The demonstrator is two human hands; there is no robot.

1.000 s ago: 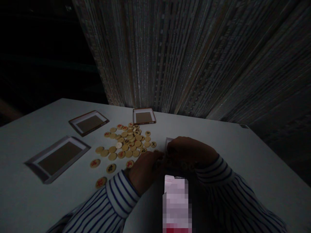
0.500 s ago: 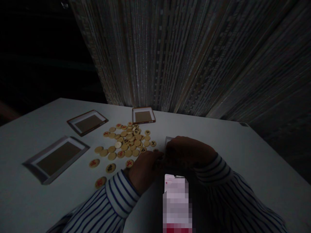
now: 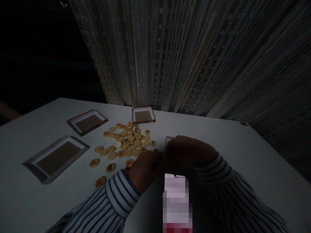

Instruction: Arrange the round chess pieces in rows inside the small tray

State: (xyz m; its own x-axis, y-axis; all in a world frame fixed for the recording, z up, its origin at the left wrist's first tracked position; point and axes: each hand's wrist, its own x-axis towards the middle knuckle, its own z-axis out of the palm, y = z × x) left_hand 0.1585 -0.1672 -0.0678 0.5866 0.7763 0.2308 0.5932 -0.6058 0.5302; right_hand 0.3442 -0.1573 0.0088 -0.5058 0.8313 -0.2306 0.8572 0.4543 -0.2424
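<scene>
Round pieces (image 3: 112,156) lie heaped between the table's far-left corner and the hands; each is probably light, stiff and smooth, best pinched by its rim. Left hand (image 3: 145,168), fingers bent, and right hand (image 3: 194,150), curled, nearly meet; what they grasp, if anything, cannot be told. White table (image 3: 243,161) carries shallow open boxes (image 3: 59,158); room dark at left, patterned curtain (image 3: 170,55) beyond the far edge

The round pieces (image 3: 123,146) looked like smooth wood, the table (image 3: 230,142) was smooth matt white, striped sleeves (image 3: 121,194) were cloth
</scene>
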